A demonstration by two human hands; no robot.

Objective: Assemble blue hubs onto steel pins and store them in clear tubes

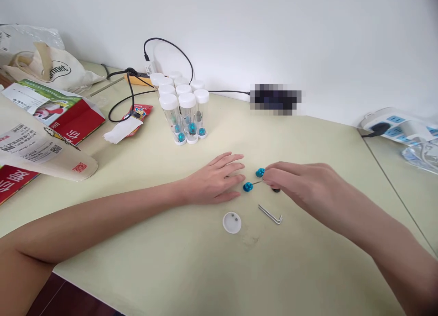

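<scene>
My left hand [217, 178] lies palm down on the table with its fingers spread, holding nothing. Just beyond its fingertips is a small blue metal part [248, 186]. A thin metal rod [257, 183] runs from that part into the pinched fingers of my right hand [290, 179]. A second blue metal part [260, 172] sits beside the right fingertips, partly covered by them. Under the right hand a dark round piece [275, 190] shows. Nearer to me lie L-shaped hex keys [270, 214] and a white round cap [232, 223] with tiny dark bits in it.
Several clear tubes with white caps [187, 101] stand at the back, blue parts inside. A red snack packet [140, 115] and black cable [132, 92] are nearby. At left are a cup [44, 142], boxes [73, 119] and bag [65, 74]; at right, a power strip [393, 122].
</scene>
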